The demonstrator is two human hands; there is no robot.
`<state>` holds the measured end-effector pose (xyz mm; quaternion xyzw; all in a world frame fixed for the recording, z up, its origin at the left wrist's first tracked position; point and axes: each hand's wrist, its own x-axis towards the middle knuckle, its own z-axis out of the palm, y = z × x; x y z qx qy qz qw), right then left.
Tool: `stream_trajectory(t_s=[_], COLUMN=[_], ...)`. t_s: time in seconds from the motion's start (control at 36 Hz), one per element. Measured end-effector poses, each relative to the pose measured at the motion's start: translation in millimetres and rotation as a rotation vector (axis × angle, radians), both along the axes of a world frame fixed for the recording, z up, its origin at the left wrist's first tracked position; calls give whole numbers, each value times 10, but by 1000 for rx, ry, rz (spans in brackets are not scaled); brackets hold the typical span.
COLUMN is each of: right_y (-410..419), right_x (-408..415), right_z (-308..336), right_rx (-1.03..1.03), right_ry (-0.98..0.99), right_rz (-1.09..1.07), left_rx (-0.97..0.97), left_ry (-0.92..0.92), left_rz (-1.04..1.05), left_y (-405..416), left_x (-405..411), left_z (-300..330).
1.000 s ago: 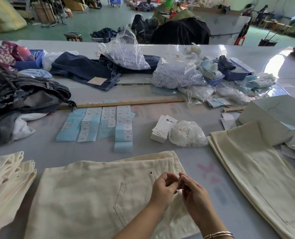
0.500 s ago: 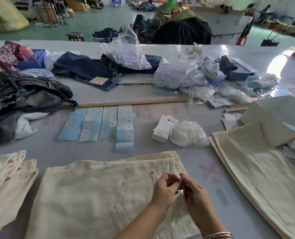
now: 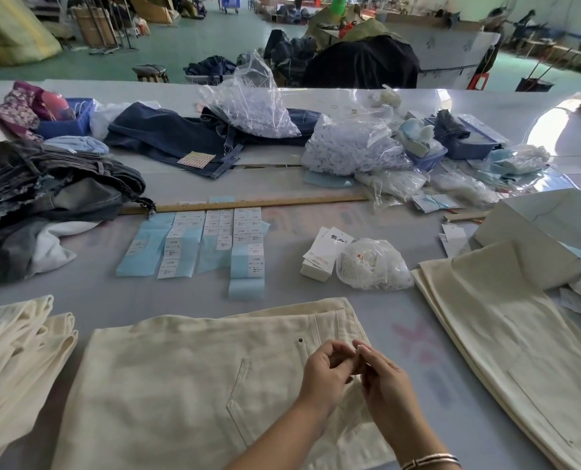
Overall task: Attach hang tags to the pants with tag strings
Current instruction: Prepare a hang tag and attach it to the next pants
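Cream pants (image 3: 180,368) lie flat in front of me, waistband away from me, with a dark rivet by the pocket. Both hands hover over the right side of the waist area. My left hand (image 3: 326,371) and my right hand (image 3: 384,378) meet fingertip to fingertip and pinch something small and thin between them, seemingly a tag string; it is hardly visible. A stack of white hang tags (image 3: 323,254) sits beyond the pants, next to a clear bag of white tag strings (image 3: 372,264).
More cream pants are stacked at the right (image 3: 486,334) and the left (image 3: 14,340). Size sticker strips (image 3: 214,239) and a wooden ruler (image 3: 248,204) lie mid-table. A denim heap (image 3: 45,191), plastic bags and a white box (image 3: 536,225) crowd the far side.
The hands stay at the same spot over the pants, fingertips still together; only slight finger movement shows.
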<state>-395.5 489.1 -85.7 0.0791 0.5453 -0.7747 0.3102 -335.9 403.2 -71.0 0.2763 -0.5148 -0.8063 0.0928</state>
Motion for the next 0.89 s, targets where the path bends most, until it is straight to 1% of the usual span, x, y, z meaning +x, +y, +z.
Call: stream_trajectory(t_s=[0.33, 0.44, 0.64, 0.69, 0.81, 0.89], right_y=[0, 2, 6, 5, 7, -3], right_x=[-10, -5, 29, 12, -35, -66], right_z=[1, 11, 10, -1, -1, 13], right_rx=[23, 31, 88, 71, 36, 49], right_ry=[1, 15, 118, 89, -30, -103], right_rz=[8, 22, 24, 23, 74, 60], left_rx=[44, 26, -1, -15, -79, -125], left_ry=[5, 7, 8, 16, 31, 38], left_rz=[35, 21, 1, -18, -66, -63], left_y=[10, -4, -29, -33, -51, -70], left_x=[-24, -26, -39, -47, -58, -65], left_z=[-46, -64, -104, -116, -131, -139])
